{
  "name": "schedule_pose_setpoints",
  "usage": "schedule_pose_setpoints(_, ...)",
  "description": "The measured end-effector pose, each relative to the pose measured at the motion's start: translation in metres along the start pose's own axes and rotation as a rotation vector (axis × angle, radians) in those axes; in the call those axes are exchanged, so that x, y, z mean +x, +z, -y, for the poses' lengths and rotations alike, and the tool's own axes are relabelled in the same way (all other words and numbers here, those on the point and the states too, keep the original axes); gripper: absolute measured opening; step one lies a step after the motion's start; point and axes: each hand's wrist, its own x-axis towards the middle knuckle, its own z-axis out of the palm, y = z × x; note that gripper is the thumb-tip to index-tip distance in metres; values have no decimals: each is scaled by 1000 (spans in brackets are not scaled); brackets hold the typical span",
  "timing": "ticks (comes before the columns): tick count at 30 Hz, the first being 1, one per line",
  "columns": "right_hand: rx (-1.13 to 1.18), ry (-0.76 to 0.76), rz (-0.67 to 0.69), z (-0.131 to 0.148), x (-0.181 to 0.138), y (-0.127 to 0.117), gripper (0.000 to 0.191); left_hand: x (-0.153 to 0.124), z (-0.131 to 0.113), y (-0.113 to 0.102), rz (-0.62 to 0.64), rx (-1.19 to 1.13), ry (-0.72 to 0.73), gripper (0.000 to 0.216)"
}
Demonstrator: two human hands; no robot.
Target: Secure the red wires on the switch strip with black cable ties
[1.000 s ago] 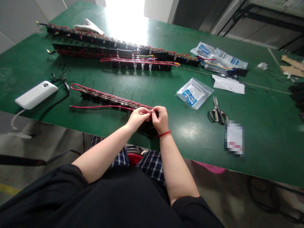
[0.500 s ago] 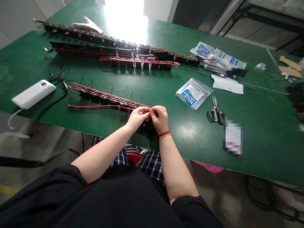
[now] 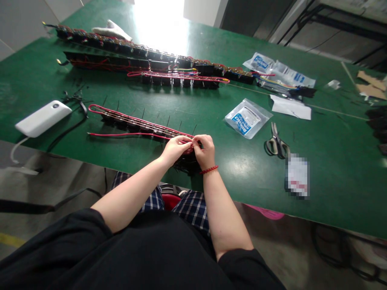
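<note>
A long strip of black switch blocks strung with red wires (image 3: pixel 133 123) lies across the green table (image 3: pixel 211 173) near its front edge. Black cable-tie tails stick up along it. My left hand (image 3: pixel 175 148) and my right hand (image 3: pixel 205 151) meet at the strip's right end, fingers pinched together on the red wires there. What sits between the fingertips is too small to make out. A red bead bracelet circles my right wrist.
More wired switch strips (image 3: pixel 142 60) lie at the back. A white power bank (image 3: pixel 39 118) with cables is at the left. A small labelled bag (image 3: pixel 247 119), scissors (image 3: pixel 276 143), a white paper (image 3: pixel 290 108) and more bags (image 3: pixel 281 72) are to the right.
</note>
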Motion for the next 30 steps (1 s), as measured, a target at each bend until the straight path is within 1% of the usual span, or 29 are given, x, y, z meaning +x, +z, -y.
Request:
schedule_pose_setpoints(6,-10,-14,3,-2,-1,0,11,0,-1,-1,17,-2,-7,22)
schedule_pose_setpoints(16,-41,-18,22,-3,-1,1,13,3,3,0,-9,0,-4,12)
schedule_pose_setpoints(22,-49,-17,10,0,1,0,12,2,1,2,-19,-19,-13,13)
schedule_pose_setpoints(26,-22,2,-17,2,0,0,9,0,-6,-2,11,-46,-80,15)
schedule_pose_setpoints(30,-21,14,-24,2,0,1,8,-4,-22,-8,63,-32,-178,19)
